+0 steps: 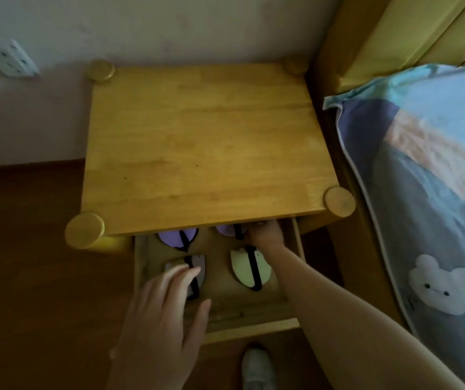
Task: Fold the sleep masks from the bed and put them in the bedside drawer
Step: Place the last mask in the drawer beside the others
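Observation:
The bedside drawer (248, 329) stands pulled open under the wooden nightstand top (200, 147). Inside lie folded sleep masks with black straps: a purple mask (176, 239) at the back left, a pale green mask (244, 267) at the front right, and a grey mask (199, 263) at the front left. My left hand (164, 313) hovers over the grey mask, fingers spread and touching it. My right hand (265, 233) reaches deep into the back right of the drawer, fingers on a second purple mask (225, 229) that the tabletop half hides.
A bed with a blue rabbit-print cover (428, 220) and a yellow wooden frame (394, 32) stands right of the nightstand. A wall socket (9, 59) is at the upper left. Dark wooden floor (29, 263) lies to the left. A white shoe (256, 370) shows below the drawer.

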